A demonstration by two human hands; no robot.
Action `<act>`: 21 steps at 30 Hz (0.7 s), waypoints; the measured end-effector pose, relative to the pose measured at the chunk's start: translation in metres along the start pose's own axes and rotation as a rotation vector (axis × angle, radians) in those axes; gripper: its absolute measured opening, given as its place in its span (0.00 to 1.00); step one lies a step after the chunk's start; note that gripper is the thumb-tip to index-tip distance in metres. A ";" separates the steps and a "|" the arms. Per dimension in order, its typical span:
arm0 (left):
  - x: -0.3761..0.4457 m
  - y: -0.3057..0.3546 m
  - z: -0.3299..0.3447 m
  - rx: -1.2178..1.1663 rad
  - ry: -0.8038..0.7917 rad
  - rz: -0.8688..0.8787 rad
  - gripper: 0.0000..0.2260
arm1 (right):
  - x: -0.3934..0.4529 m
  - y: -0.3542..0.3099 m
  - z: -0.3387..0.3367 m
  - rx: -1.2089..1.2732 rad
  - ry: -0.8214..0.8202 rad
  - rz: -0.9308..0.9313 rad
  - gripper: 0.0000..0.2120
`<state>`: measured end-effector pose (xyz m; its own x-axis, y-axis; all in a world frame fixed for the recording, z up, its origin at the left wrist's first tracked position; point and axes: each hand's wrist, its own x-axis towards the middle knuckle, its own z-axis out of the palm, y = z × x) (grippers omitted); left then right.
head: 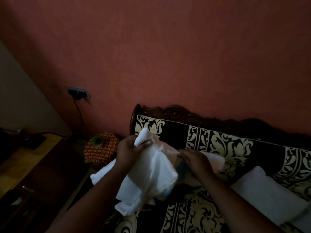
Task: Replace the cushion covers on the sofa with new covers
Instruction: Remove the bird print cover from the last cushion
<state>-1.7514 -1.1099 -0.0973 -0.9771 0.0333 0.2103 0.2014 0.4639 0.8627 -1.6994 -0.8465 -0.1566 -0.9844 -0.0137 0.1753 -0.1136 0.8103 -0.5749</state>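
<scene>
Your left hand (130, 149) pinches a bunched corner of the white cover (148, 179), fingers curled tight round the cloth that pokes up above them. Your right hand (193, 161) curls over the cushion (213, 163) just beyond the cover's mouth, over the sofa (227, 145) seat. The cover looks light, limp and inclined to slip and bunch; the cushion is likely soft and squashy. Take hold at seams and corners, not mid-cloth.

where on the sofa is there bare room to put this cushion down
Bare patterned seat lies between the white cover held by both hands and the white cushion at right. Crowded at the sofa's left end, where the left hand and right hand work.
</scene>
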 end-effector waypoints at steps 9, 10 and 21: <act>0.005 -0.005 -0.026 0.003 0.060 0.088 0.13 | -0.027 0.053 0.007 -0.248 -0.081 0.255 0.07; 0.007 -0.005 -0.029 -0.004 0.070 0.084 0.13 | -0.030 0.059 0.004 -0.190 -0.070 0.298 0.05; 0.005 0.024 -0.004 0.156 -0.009 0.329 0.10 | 0.019 -0.052 0.009 0.282 -0.006 -0.185 0.47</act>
<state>-1.7509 -1.1019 -0.0739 -0.8622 0.2105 0.4608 0.4931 0.5569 0.6684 -1.7131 -0.8938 -0.1308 -0.9442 -0.1501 0.2932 -0.3226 0.6000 -0.7321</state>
